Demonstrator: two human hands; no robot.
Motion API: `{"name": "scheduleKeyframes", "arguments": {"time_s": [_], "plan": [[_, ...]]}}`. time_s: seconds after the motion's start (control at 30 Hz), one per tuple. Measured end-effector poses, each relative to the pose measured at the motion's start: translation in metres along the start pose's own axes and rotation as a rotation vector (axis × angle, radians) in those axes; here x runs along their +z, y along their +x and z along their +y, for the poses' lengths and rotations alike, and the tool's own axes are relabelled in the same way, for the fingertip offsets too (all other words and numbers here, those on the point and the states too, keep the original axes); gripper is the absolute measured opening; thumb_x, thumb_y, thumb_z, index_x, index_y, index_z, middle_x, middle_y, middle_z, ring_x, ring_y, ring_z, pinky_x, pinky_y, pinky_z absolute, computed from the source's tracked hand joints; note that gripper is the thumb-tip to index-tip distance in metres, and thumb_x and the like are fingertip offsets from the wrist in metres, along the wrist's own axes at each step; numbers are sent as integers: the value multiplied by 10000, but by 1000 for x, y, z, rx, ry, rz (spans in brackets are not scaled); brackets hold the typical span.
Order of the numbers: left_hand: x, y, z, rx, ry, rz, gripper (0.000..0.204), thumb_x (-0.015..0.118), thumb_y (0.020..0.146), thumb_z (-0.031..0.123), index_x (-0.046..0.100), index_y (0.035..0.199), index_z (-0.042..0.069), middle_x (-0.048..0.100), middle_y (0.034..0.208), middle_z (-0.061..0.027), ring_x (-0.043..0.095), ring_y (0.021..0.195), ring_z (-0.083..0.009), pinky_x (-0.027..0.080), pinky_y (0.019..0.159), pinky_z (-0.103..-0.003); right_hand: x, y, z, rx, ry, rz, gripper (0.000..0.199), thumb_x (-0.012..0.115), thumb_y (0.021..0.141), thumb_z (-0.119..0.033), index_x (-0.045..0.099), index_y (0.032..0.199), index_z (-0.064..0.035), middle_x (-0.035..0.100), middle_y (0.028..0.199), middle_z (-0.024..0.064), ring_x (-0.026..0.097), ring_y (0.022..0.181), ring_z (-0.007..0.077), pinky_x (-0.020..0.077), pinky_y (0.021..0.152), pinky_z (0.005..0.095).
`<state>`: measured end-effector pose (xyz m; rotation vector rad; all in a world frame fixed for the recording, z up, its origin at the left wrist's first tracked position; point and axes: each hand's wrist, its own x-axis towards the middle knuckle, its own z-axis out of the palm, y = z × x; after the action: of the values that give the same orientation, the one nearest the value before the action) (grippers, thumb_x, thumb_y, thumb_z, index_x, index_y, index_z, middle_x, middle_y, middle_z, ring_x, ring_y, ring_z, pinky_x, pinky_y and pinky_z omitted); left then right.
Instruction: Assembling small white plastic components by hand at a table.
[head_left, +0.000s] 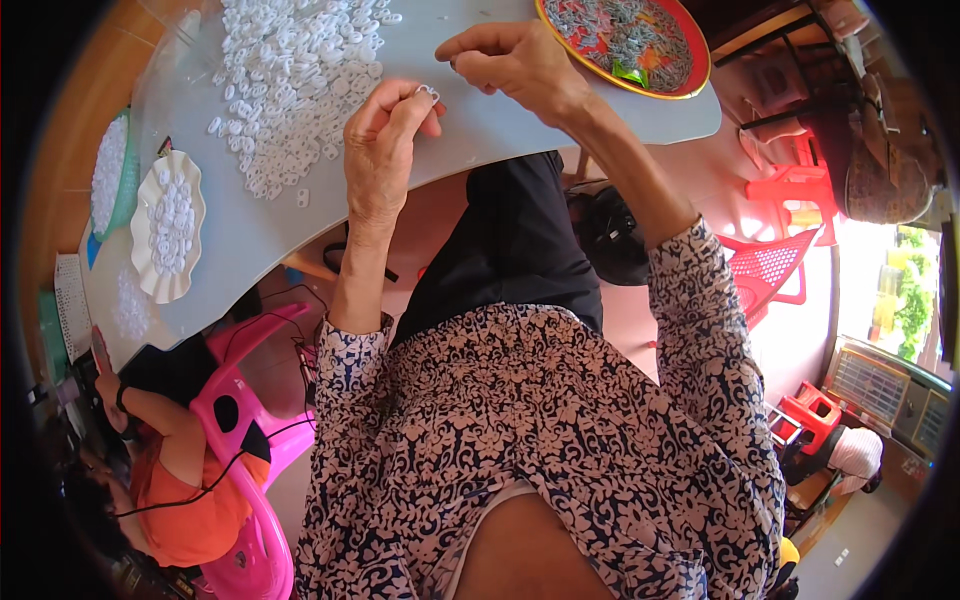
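Note:
My left hand point(383, 140) is closed in a pinch over the table's near edge. Between its thumb and forefinger sits a small white plastic oval ring point(428, 93). To its right my right hand point(515, 68) is closed too, thumb against fingers, with a small dark piece point(454, 66) barely showing at the tips; its kind is too small to make out. The two hands are apart. Beyond my left hand spreads a pile of white plastic oval rings point(300, 85). A round red tray point(703, 62) with a yellow rim lies past my right hand, full of small grey metal pieces point(640, 40).
On the grey table point(270, 232), a scalloped white dish point(146, 262) and a green basket point(133, 175) hold more white pieces. A green packet point(630, 72) lies in the tray. At lower left, a person in orange point(195, 500) is by a pink chair point(262, 540). Red stools point(795, 190) stand right.

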<state>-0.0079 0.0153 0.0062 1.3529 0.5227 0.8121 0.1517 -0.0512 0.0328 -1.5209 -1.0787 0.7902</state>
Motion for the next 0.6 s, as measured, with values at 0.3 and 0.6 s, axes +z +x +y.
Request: {"name": "scheduleKeyframes", "arguments": {"time_s": [0.3, 0.6], "plan": [[9, 2, -2, 13, -36, -8, 126, 561, 861, 137, 608, 802, 36, 559, 665, 4, 470, 648, -48, 350, 605, -205, 11, -19, 18, 39, 430, -76, 185, 601, 903, -175, 629, 959, -1, 563, 764, 0, 518, 693, 71, 461, 683, 220], [5, 2, -7, -13, -44, -15, 120, 558, 857, 128, 613, 802, 36, 555, 648, 6, 469, 630, -48, 347, 590, -203, 12, -18, 25, -110, 562, -117, 153, 628, 879, -124, 586, 997, -35, 589, 797, -9, 532, 698, 58, 444, 672, 202]]}}
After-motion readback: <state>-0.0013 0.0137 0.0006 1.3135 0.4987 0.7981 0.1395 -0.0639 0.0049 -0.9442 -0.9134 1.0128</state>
